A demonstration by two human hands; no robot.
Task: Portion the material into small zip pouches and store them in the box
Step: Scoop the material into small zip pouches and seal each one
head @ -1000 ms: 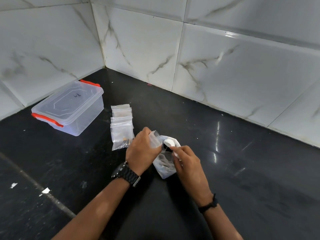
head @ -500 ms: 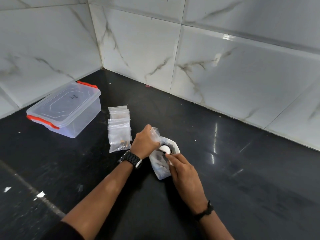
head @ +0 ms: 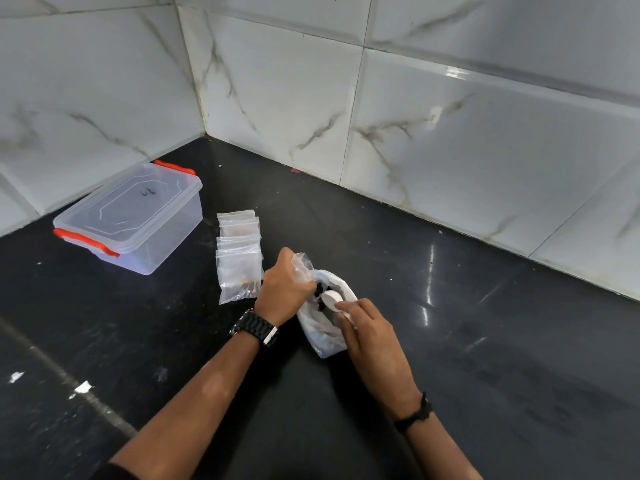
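Note:
A white plastic bag (head: 325, 336) of dark material stands on the black counter, its mouth open. My left hand (head: 282, 289) grips a small clear zip pouch (head: 302, 268) at the bag's mouth. My right hand (head: 369, 327) holds a white spoon (head: 331, 298), its bowl at the bag's opening with dark bits beside it. A row of small zip pouches (head: 239, 251) lies flat just left of my left hand; the nearest one holds a little brown material. The clear box (head: 133, 218) with red clips stands closed at the far left.
Marble-look tiled walls (head: 450, 133) meet in a corner behind the black counter (head: 485, 341). A few white scraps (head: 83, 387) lie on the counter at the lower left. I wear a black watch on the left wrist and a black band on the right.
The view has shifted slightly. My right hand has brought the white spoon down to the bag's mouth beside the pouch. My left hand keeps its hold on the pouch.

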